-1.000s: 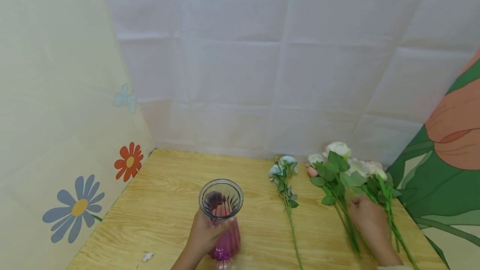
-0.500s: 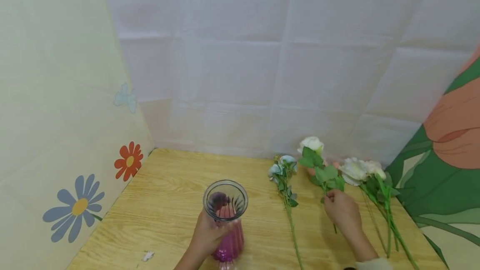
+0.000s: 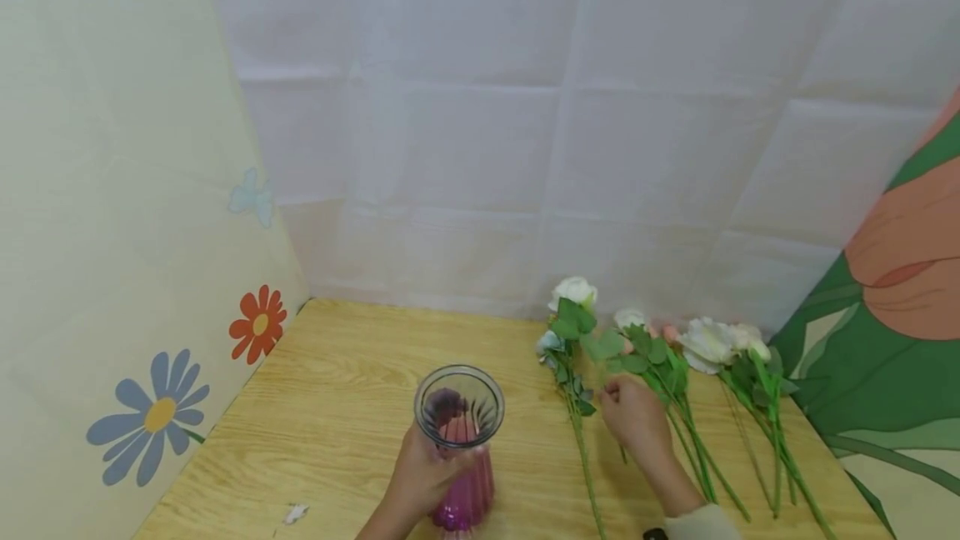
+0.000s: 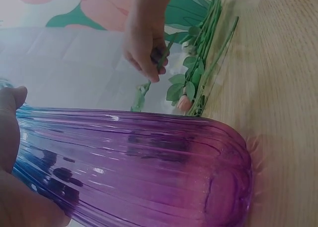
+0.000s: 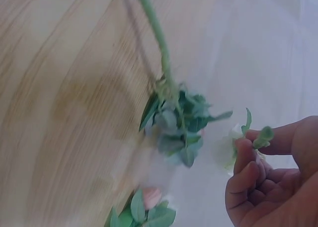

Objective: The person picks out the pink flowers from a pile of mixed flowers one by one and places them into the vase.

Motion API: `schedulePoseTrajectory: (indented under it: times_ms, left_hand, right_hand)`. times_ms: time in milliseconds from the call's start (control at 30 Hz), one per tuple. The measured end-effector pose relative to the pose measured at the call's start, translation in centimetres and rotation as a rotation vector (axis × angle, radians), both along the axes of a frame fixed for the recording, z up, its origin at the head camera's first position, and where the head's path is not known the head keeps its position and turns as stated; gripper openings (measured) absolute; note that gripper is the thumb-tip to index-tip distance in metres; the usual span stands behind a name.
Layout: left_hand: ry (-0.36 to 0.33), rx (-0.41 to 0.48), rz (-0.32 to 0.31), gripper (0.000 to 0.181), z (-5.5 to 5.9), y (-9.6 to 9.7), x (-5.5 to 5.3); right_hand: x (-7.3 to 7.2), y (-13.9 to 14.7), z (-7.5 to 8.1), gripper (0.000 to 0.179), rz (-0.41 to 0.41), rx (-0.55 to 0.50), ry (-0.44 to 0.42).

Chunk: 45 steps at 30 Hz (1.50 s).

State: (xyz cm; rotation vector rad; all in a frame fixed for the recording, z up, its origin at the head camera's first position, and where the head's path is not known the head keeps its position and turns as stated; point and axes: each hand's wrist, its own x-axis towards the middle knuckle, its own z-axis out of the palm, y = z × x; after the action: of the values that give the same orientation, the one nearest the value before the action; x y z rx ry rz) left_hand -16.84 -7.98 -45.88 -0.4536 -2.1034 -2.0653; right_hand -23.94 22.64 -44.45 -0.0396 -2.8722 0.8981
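Left hand (image 3: 422, 473): holding the vase (image 3: 467, 494), fingers and thumb curled round its upper part, below the rim.
Vase: ribbed glass, blue toward the neck, purple to pink toward the base; about upright, mouth up, midway between the left and right edges of the table (image 3: 322, 390) and well forward of the back edge. The base is at the tabletop; whether it touches cannot be told.
Right hand (image 3: 637, 415): pinching the rose (image 3: 573, 294) by its stem between thumb and fingertips, raised above the tabletop, between the blue flowers and the middle bunch in the head view.
Rose: white, green leaves, head toward the back edge; from the head it partly covers the blue flowers.
Blue flowers (image 3: 550, 342): heads near the middle of the back edge, stem running forward.
Middle bunch (image 3: 660, 357): white and pink heads by the back edge, stems forward.
Right bunch (image 3: 705, 344): large white heads near the back right corner, stems slanting forward near the right edge.
Scrap (image 3: 296, 513): white, small, near the left edge, well forward of the back left corner.
Sleeve (image 3: 701, 523): pale, at the right wrist.
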Motion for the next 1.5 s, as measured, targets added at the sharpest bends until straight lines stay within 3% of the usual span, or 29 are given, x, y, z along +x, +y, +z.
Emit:
schedulePoseTrajectory:
  times_ms: [333, 900, 1167, 1500]
  left_hand:
    - [-0.010, -0.110, 0.040, 0.070, 0.1, 0.1, 0.0]
    - [-0.029, -0.110, 0.033, 0.071, 0.2, 0.1, 0.1]
    - [-0.011, -0.090, 0.049, 0.066, -0.1, 0.1, 0.1]
    - [-0.033, -0.100, 0.033, 0.069, -0.1, 0.1, 0.2]
  right_hand:
    - [-0.5, -2.9, -0.6, 0.025, 0.019, 0.007, 0.033]
    - [-1.7, -3.6, -2.8, 0.025, -0.021, 0.015, 0.026]
    - [-2.4, -3.3, -3.6, 0.024, 0.035, 0.045, -0.019]
    - [-2.3, -3.7, -3.7, 0.024, 0.048, 0.028, -0.061]
